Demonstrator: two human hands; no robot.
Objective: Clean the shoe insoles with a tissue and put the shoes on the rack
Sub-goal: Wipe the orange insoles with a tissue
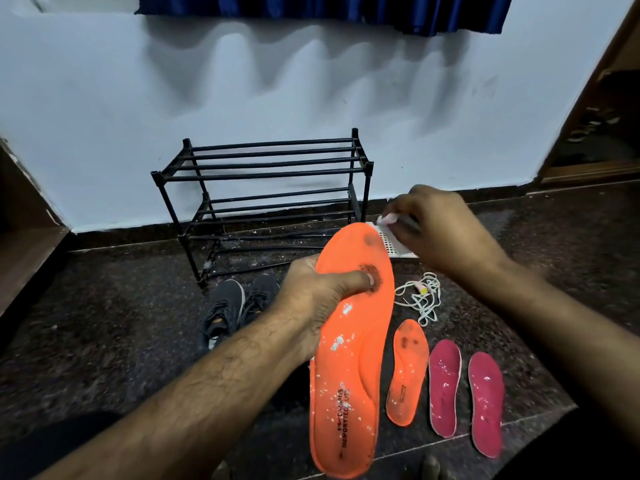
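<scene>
A person's two bare hands work over a dark speckled stone floor (104, 323) beside a pale blue wall.

The left hand (311, 299) grips a large orange foam insole (349, 358) at its left edge, fingers curled behind it and the thumb pressed flat across a worn brown patch near the toe. This insole is held tilted up off the floor, toe pointing away; its smooth moulded surface is dotted with white flecks and carries black printed lettering near the heel.

The right hand (440, 230) hovers just beyond the insole's toe, its fingers pinching a small crumpled white tissue (388, 219). Under that hand lies a flat white perforated object (394, 245), partly hidden.

On the floor to the right of the held insole, three more insoles lie side by side, toes away: a second orange insole (407, 372) with dark stains, then two dark pink insoles (445, 386), (486, 403) with pale edges and white specks. Beyond them rests a tangled white cord (420, 299).

A pair of black knitted shoes (239, 306) sits on the floor to the left of the held insole, partly behind the left forearm. Behind them, against the wall, stands a black metal-tube rack (263, 188) with slatted tiers.
</scene>
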